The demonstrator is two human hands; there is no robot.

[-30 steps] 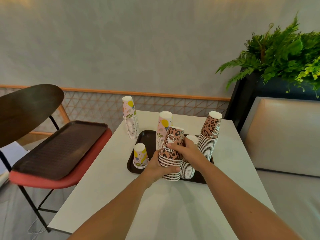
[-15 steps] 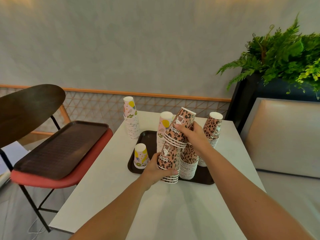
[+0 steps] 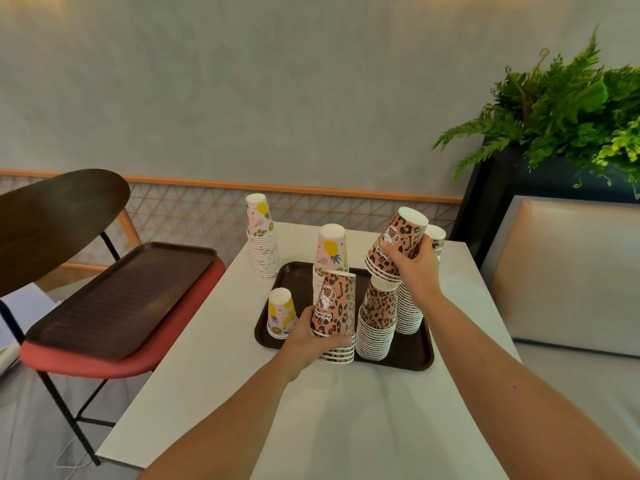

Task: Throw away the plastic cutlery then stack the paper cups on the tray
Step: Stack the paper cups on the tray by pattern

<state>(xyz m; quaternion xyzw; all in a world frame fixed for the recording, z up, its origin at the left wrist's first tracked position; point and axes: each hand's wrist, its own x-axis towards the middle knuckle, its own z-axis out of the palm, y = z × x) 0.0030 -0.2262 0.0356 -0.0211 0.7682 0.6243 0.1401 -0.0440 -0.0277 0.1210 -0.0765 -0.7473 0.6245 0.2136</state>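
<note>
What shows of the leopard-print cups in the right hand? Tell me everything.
The held leopard cups are a short nested stack of paper cups, pinkish tan with dark spots and a cartoon print, white rims banded at the lower end. Upside down and tilted, they are in the air above a taller leopard stack on the tray, gripped by the right hand.

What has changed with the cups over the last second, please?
The right hand lifted a few leopard cups off the front stack and carried them up and right. The left hand still grips the front stack at the tray edge. The other stacks stayed put.
</note>
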